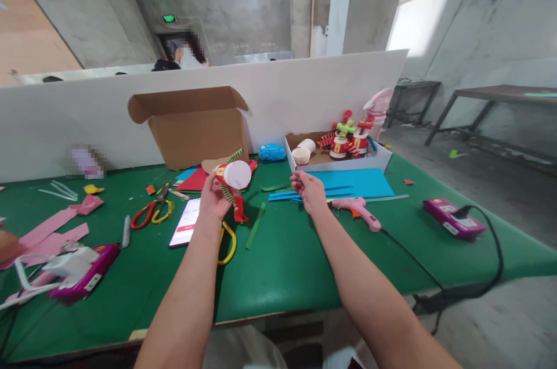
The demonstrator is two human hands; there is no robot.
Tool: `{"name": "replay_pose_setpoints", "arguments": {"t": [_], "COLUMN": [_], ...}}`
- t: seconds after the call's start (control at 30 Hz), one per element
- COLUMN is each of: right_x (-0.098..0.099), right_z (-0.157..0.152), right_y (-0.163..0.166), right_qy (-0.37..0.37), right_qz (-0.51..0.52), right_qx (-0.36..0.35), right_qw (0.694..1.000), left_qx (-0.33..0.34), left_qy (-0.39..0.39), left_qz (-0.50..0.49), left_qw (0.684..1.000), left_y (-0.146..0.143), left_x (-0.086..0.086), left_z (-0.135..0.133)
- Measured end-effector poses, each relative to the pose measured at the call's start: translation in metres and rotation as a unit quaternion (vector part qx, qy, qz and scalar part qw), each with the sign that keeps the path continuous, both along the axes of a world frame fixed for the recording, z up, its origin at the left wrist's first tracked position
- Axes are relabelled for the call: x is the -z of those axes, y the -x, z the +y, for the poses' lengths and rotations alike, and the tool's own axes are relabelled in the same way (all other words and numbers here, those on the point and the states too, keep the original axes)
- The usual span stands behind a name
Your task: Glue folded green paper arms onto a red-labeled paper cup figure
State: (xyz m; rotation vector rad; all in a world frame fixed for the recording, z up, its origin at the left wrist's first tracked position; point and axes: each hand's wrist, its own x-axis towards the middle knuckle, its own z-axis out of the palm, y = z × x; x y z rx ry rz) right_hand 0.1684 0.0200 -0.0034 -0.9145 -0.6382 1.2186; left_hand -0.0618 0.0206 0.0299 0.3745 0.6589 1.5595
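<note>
My left hand [211, 198] is closed around a red and white paper cup figure [238, 174]. The cup is tilted, its pale round end facing me, and green striped folded-paper limbs stick out of it. A red piece [239, 210] shows just below the hand. My right hand [308, 188] hovers by the front of the white box, its fingertips pinched together. Whatever they may hold is too small to make out. Blue paper strips [282, 197] lie beside that hand, and a pink glue gun [359, 210] rests to its right.
An open cardboard box [200, 134] stands at the back. The white box [348, 165] holds several cup figures [342, 144]. Scissors [150, 212], a phone [185, 224] and a power strip [87, 276] lie left. Another power strip [452, 218] with a black cable sits right.
</note>
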Motion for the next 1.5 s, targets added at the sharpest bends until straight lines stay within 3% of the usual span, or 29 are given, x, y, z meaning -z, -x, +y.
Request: {"name": "replay_pose_setpoints", "arguments": {"t": [0.13, 0.3, 0.73, 0.87, 1.03, 1.2, 1.37, 1.43, 1.5], "right_x": [-0.004, -0.006, 0.003, 0.002, -0.002, -0.004, -0.008, -0.010, -0.011], "right_z": [-0.010, -0.015, -0.010, -0.008, -0.003, -0.002, -0.005, -0.007, -0.008], "right_y": [0.013, 0.015, 0.018, 0.018, 0.008, 0.003, 0.005, 0.005, 0.004], "right_qy": [0.011, -0.015, -0.050, -0.046, -0.058, -0.061, -0.080, -0.098, -0.111], "right_qz": [-0.043, -0.057, -0.209, -0.185, -0.133, -0.137, -0.134, -0.127, -0.120], "right_qx": [-0.138, -0.193, -0.135, -0.128, -0.049, -0.001, 0.052, 0.086, 0.111], "right_qw": [0.989, 0.979, 0.967, 0.973, 0.988, 0.989, 0.986, 0.983, 0.980], "left_qx": [0.016, 0.011, 0.006, 0.008, -0.018, 0.030, 0.133, 0.149, 0.139], "left_qy": [-0.010, -0.008, 0.000, -0.007, -0.052, -0.146, -0.195, -0.236, -0.282], "left_qz": [0.020, 0.041, 0.045, 0.087, 0.195, 0.395, 0.504, 0.559, 0.635], "left_qw": [1.000, 0.999, 0.999, 0.996, 0.979, 0.906, 0.831, 0.781, 0.706], "left_y": [-0.004, -0.004, -0.007, -0.006, -0.007, -0.027, -0.050, -0.053, -0.052], "left_x": [0.001, 0.004, 0.004, 0.006, 0.009, 0.008, 0.009, 0.012, 0.016], "left_z": [-0.002, 0.000, 0.000, 0.002, 0.006, -0.009, -0.027, -0.027, -0.024]}}
